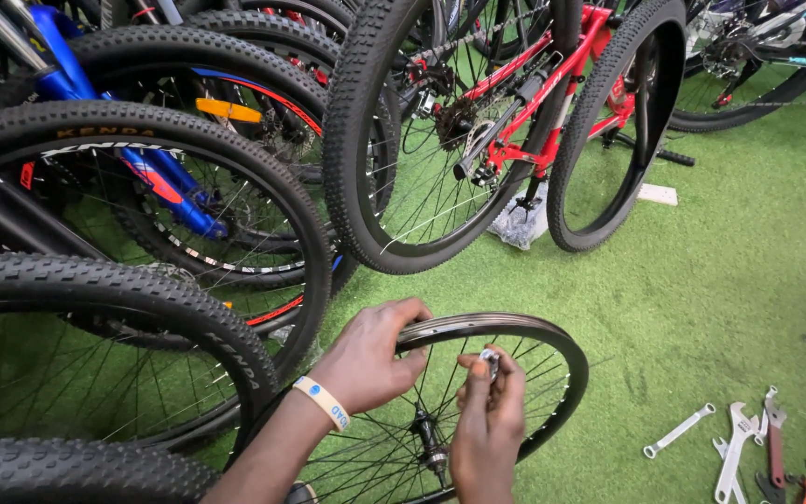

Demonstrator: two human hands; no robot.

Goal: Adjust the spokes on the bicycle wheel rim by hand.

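A bare black bicycle wheel rim (552, 345) with spokes and a hub (429, 439) stands upright on green artificial turf in front of me. My left hand (366, 359), with a pale wristband, grips the top of the rim. My right hand (489, 420) is closed on a small silver tool (490, 357) held against the spokes just inside the rim.
A row of parked bicycles with knobby tyres (142, 140) fills the left and back; a red bicycle (552, 84) stands behind the rim. Several wrenches (734, 443) lie on the turf at the lower right. A crumpled plastic bag (521, 224) lies under the red bicycle.
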